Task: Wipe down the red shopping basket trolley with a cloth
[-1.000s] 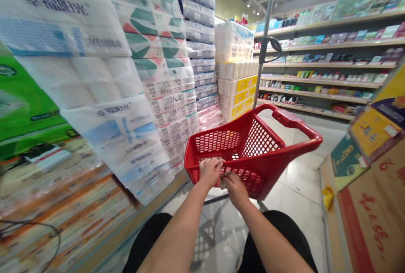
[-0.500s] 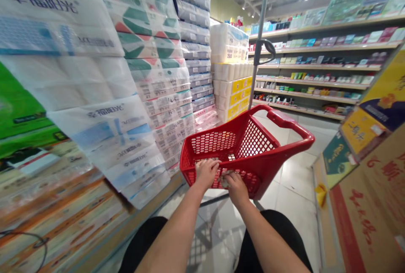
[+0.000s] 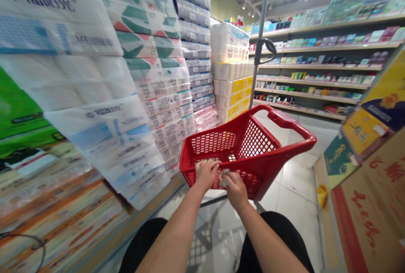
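A red plastic shopping cart with perforated basket walls stands sideways in front of my knees, its curved handle to the right. My left hand is closed over the near rim of the basket. Just right of it, my right hand presses a crumpled whitish cloth against the outside of the near wall. The cloth is partly hidden by my fingers. No goods show inside the basket.
Tall stacks of wrapped toilet paper and tissue packs rise along the left. A metal pole stands behind the cart. Stocked shelves line the back. Cardboard boxes stand at the right, beside the tiled floor.
My right hand has shifted slightly left with the cloth along the near basket wall. My left hand stays on the rim, and the cart is nearly unmoved.
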### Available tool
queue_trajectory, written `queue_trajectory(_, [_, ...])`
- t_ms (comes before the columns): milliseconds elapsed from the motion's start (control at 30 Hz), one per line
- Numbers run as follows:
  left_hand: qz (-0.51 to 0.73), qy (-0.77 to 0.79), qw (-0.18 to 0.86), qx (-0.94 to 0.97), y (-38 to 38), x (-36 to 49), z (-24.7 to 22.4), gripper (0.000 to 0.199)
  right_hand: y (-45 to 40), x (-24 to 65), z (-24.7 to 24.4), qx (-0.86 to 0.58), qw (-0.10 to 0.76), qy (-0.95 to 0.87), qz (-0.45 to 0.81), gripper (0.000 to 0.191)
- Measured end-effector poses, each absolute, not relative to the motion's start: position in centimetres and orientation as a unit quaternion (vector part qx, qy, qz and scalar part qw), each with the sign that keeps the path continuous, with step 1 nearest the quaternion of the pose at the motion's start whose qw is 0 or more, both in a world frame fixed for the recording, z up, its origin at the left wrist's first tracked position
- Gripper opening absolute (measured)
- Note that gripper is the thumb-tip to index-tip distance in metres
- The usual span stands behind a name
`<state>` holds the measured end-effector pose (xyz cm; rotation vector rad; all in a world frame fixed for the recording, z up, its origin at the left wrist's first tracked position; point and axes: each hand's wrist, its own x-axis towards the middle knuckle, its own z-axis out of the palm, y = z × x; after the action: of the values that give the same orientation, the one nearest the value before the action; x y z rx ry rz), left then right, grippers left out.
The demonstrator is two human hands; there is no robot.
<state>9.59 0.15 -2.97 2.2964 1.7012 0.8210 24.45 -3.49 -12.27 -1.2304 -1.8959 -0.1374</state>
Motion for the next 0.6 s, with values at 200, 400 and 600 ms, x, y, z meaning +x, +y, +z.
queue_trajectory(200, [0.277, 0.572, 0.084, 0.768, 0.09, 9.61, -3.02, 0.023, -3.72, 24.7, -12.43, -0.526, 0.372, -0.765, -0.027, 0.044])
queue_trajectory(400, [0.283, 0.569, 0.082, 0.768, 0.06, 9.55, -3.06, 0.022, -3.94, 24.75, -12.04, -0.529, 0.389, -0.754, -0.02, 0.041])
queue_trajectory(600, [0.281, 0.566, 0.082, 0.771, 0.1, 9.55, -3.19, 0.023, -3.82, 24.79, -11.98, -0.514, 0.405, -0.755, -0.02, 0.037])
